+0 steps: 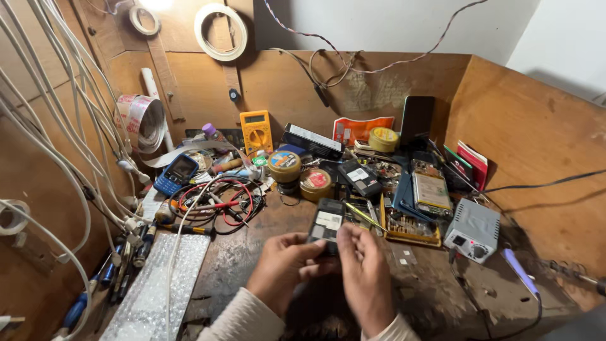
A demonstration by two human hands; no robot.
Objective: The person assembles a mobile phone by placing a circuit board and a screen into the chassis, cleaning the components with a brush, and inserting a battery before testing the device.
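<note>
Phone body (pixel 326 222), a flat dark slab with pale labels, sits upright above the worn wooden tabletop (pixel 246 252), its lower half hidden behind both grips. Left hand (pixel 284 262) and right hand (pixel 363 265) each clasp an edge. Beside it lie a yellow-handled tool (pixel 366 216) and a grey boxy unit (pixel 472 230).

Warm, uneven light from above; sharp in the middle, stretched at the edges.

A lamp (pixel 156 4) at the top edge is blown out to white and throws glare on the wooden back panel (pixel 189 76) just below it. The clutter mid-frame is evenly lit and in focus. The counter (pixel 435 297) darkens toward the bottom edge, and deep shadow lies under the hands (pixel 328 271). The right wall (pixel 536 139) carries soft cable shadows. The white cables (pixel 44 95) on the left bow outward with wide-angle distortion. The corners go soft, and the soldering iron (pixel 574 273) at far right is slightly blurred.
</note>
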